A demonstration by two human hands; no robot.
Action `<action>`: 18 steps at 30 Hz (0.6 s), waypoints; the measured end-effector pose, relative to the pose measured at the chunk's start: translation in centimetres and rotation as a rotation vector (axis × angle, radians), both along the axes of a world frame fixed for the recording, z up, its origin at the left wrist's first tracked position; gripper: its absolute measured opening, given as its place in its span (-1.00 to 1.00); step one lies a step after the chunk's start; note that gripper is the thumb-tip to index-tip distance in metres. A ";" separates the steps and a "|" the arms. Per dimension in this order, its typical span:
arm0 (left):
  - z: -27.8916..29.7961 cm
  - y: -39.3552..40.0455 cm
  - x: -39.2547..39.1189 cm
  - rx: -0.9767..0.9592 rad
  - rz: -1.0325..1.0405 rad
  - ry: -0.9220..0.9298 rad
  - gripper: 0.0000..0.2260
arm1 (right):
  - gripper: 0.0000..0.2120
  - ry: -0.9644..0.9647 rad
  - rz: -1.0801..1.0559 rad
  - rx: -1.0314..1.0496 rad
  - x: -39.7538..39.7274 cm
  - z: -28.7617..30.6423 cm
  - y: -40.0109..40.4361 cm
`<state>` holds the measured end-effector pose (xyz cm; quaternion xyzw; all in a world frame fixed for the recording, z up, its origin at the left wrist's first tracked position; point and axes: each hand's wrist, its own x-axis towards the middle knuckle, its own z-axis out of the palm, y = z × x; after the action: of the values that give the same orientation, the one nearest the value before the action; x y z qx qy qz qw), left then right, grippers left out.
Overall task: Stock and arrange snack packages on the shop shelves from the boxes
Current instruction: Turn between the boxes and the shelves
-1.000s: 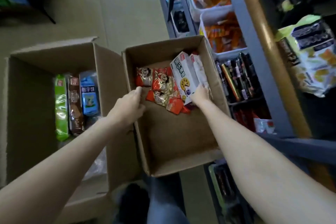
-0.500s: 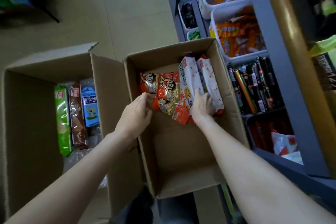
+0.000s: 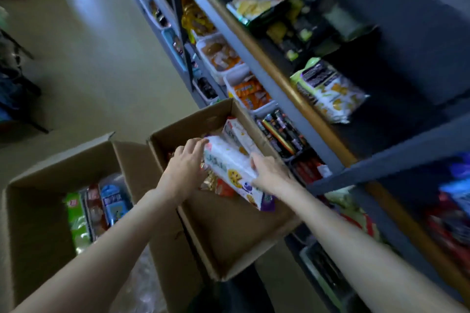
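A white biscuit package (image 3: pixel 232 169) with cookie pictures is lifted at a slant above the right cardboard box (image 3: pixel 229 231). My right hand (image 3: pixel 270 173) grips its right edge. My left hand (image 3: pixel 187 165) touches its upper left end with extended fingers. A second white package (image 3: pixel 239 134) leans against the box's far right wall. Red snack bags (image 3: pixel 218 187) lie beneath the lifted package, mostly hidden.
The left cardboard box (image 3: pixel 35 211) holds green, brown and blue packets (image 3: pixel 96 207). Grey shelves (image 3: pixel 279 99) on the right carry white bins of orange snacks (image 3: pixel 250 93), dark bars (image 3: pixel 281 131) and yellow-and-white bags (image 3: pixel 328 90). Bare floor lies beyond the boxes.
The white package has come up out of the box in my right hand, and my left hand has moved from the red bags to it. The view has tilted up toward the shelves.
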<state>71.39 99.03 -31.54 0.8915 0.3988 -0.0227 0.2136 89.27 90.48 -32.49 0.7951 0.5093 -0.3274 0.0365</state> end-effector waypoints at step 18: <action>32.6 -24.8 10.2 0.791 -0.702 -0.774 -0.54 | -0.50 -1.087 -0.158 0.571 -4.1 39.6 -40.9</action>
<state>81.55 74.20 1.06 0.9237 -0.0433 0.3800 -0.0224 85.21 49.54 7.11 0.8619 0.4247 0.2720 0.0522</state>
